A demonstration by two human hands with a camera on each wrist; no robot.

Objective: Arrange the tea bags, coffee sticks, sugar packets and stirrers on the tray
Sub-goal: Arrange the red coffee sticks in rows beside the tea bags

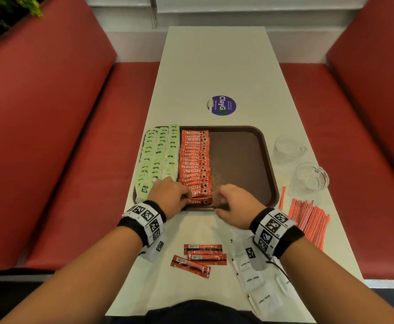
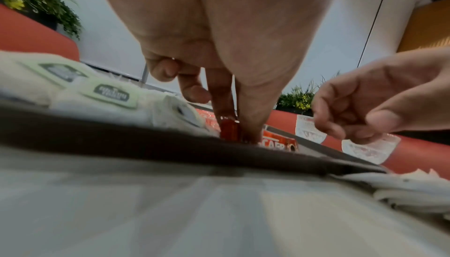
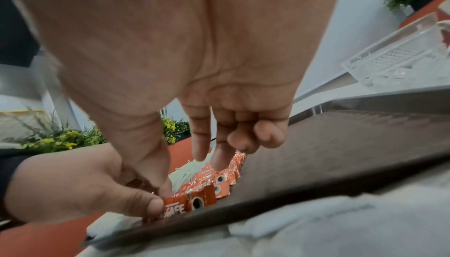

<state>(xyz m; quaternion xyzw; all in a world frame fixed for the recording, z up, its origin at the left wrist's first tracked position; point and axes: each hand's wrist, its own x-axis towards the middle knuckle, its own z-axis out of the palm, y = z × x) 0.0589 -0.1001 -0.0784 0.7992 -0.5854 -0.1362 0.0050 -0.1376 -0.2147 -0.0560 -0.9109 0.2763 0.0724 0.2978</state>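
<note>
We count one dark brown plastic tray (image 1: 238, 129), three rows of pale green tea bags (image 1: 158, 157), and one overlapping column of red coffee sticks (image 1: 195, 160), too many to number. Three loose red coffee sticks (image 1: 199, 257) lie on the counter (image 1: 214, 66), beside two clear glass cups (image 1: 310, 177) and at least three white sugar packets (image 1: 254, 279). The pink stirrers (image 1: 308, 218) are too bunched to count.

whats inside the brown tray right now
Inside the tray: green tea bags in rows on its left, a column of coffee sticks beside them, bare floor right. The hands cover the near ends.
</note>
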